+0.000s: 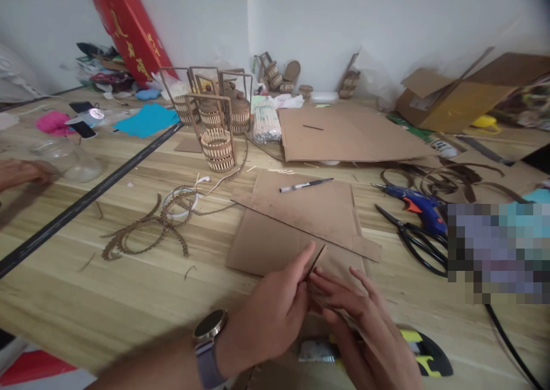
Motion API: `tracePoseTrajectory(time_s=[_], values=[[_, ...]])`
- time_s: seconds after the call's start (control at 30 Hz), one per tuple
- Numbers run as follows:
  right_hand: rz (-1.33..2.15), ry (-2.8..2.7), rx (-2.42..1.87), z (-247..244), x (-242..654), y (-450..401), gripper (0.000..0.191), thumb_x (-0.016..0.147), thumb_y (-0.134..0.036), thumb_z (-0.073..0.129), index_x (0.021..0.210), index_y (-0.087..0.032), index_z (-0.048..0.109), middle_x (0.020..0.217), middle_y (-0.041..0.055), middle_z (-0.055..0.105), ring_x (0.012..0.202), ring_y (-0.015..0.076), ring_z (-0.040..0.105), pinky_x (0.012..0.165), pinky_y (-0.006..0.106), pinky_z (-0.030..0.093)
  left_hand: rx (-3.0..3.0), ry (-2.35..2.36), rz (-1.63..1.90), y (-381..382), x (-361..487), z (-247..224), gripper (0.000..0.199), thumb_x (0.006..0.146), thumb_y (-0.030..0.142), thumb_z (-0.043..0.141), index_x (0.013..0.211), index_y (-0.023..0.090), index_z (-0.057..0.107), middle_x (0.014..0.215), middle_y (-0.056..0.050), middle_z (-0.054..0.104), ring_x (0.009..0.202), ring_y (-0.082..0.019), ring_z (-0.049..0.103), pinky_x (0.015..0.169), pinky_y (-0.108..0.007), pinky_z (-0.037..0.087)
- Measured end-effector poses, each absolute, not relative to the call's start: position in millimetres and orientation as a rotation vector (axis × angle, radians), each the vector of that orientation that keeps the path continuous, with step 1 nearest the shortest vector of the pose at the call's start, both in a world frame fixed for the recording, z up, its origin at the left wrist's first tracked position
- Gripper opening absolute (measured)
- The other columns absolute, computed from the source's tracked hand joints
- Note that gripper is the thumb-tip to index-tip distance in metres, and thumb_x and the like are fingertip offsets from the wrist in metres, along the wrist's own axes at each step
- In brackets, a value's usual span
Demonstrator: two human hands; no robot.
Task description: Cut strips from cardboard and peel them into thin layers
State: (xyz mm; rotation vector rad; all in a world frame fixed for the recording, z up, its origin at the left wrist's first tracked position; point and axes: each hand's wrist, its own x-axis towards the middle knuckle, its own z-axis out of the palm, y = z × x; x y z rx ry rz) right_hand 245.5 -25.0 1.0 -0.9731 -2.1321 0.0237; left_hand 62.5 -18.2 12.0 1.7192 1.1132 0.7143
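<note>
My left hand (277,304), with a watch on its wrist, pinches a thin narrow brown cardboard strip (318,259) seen nearly edge-on. The fingers of my right hand (365,324) close on the same strip from the other side; its lower part is hidden by the hands. Just beyond them, a long cardboard piece (301,221) lies across a flat cardboard sheet (253,247), with a pen (306,185) above it. Partly covered by my right hand is a yellow and black tool (429,353).
Black scissors (412,238) and a blue glue gun (412,201) lie at right. Curled cardboard strips (146,229) are at left. Small stick baskets (219,149) with tall handles stand behind. Another person's hand (26,172) is beside a clear jar (81,164) at far left.
</note>
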Motion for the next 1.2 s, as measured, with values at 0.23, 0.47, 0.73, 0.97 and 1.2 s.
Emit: tracePoseTrajectory(time_s=[0.23,0.47,0.73,0.97,1.2], values=[[-0.066,-2.151,-0.968,-6,243,-23,0.008,0.094,-0.018,0.056,0.097,-0.025,0.060,0.104,-0.0006,0.078,0.100,0.0144,0.073,0.117,0.033,0.030,1.695,1.121,0.693,-19,63,10,0.060,0.099,0.021,0.036,0.157,0.018,0.024,0.135,-0.011,0.064,0.119,-0.024,0.063,0.100,-0.040,0.050],[-0.105,-2.127,-0.913,1,235,-22,0.011,0.097,-0.018,0.051,0.092,-0.024,0.059,0.097,0.0004,0.080,0.091,0.0158,0.076,0.103,0.035,0.049,1.663,1.161,0.672,-19,64,8,0.065,0.096,0.019,0.039,0.158,0.017,0.022,0.145,-0.014,0.056,0.119,-0.023,0.062,0.102,-0.039,0.048],[0.026,-2.124,-0.946,-1,239,-26,0.011,0.094,-0.016,0.053,0.098,-0.025,0.059,0.099,-0.0001,0.079,0.093,0.0178,0.075,0.103,0.037,0.054,1.611,1.144,0.684,-16,64,5,0.067,0.093,0.015,0.040,0.157,0.018,0.023,0.124,-0.011,0.070,0.109,-0.022,0.067,0.094,-0.037,0.051],[-0.007,-2.133,-1.002,0,239,-29,0.015,0.096,-0.021,0.052,0.107,-0.024,0.061,0.099,0.0011,0.079,0.099,0.0208,0.074,0.102,0.039,0.054,1.654,1.095,0.709,-15,64,7,0.063,0.095,0.016,0.039,0.157,0.016,0.025,0.124,-0.012,0.069,0.110,-0.021,0.067,0.094,-0.036,0.052],[0.023,-2.117,-1.011,1,243,-30,0.018,0.093,-0.019,0.054,0.107,-0.025,0.063,0.098,0.0006,0.079,0.097,0.0222,0.074,0.102,0.041,0.054,1.630,1.123,0.696,-15,64,6,0.063,0.094,0.018,0.040,0.156,0.016,0.027,0.132,-0.015,0.065,0.119,-0.022,0.064,0.100,-0.039,0.051]])
